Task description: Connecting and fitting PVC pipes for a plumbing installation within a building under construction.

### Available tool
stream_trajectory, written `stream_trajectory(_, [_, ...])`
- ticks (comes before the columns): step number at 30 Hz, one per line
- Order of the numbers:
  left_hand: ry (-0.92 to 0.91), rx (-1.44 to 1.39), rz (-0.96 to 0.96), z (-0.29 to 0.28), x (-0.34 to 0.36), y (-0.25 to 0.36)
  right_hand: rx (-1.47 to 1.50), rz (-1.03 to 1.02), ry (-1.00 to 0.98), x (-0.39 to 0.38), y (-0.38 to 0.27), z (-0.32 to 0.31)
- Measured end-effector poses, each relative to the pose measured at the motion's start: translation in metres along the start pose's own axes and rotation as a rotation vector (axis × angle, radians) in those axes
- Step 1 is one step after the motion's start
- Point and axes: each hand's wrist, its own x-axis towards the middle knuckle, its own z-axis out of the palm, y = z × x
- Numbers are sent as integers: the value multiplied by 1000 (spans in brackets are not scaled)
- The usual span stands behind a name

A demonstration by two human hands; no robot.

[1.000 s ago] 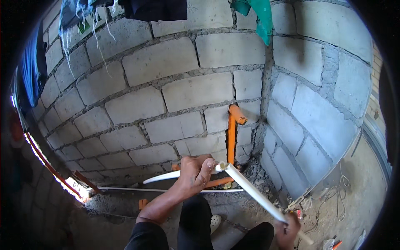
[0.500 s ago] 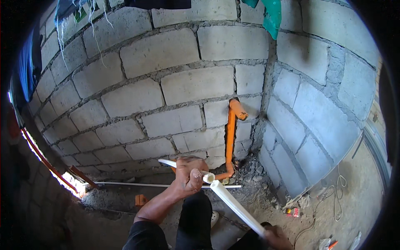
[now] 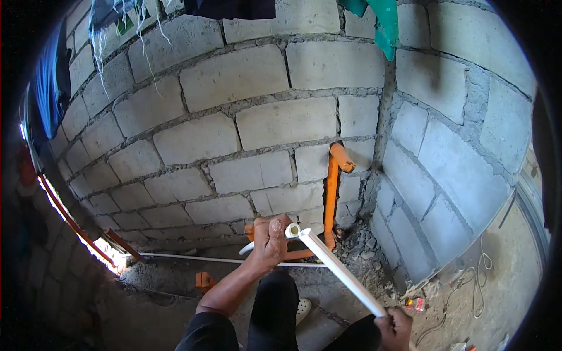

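Observation:
My left hand is closed around a white plastic pipe piece, whose round open end faces me beside the thumb. Another white end of it shows left of the fist; the middle is hidden by my fingers. At the lower right my right hand grips a straight white plastic pipe near its lower end. This pipe slants up to the left. Its upper end lies right beside the open end of the piece in my left hand; I cannot tell whether they touch.
An orange drain pipe runs down the grey block wall ahead. Along the wall's foot lies a long white pipe. Left of my forearm sits an orange fitting. Rubble fills the corner; a thin cable lies at right.
Both hands have risen a little, and the two pipe ends stay side by side. My right hand shows more fully now. The whole view has shifted slightly.

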Motion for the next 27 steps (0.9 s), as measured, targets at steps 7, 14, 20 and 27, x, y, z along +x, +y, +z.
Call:
stream_trajectory(7, [-108,-121,-47,3,-5,3,146,348,-284,0,13,-11])
stream_trajectory(14, [-76,-282,114,14,-1,-9,249,491,-455,-27,35,7])
stream_trajectory(20, [-216,-578,157,22,5,-5,158,429,-369,-34,3,13])
stream_trajectory(27, [-214,-890,6,42,7,-9,216,184,-373,-40,8,19])
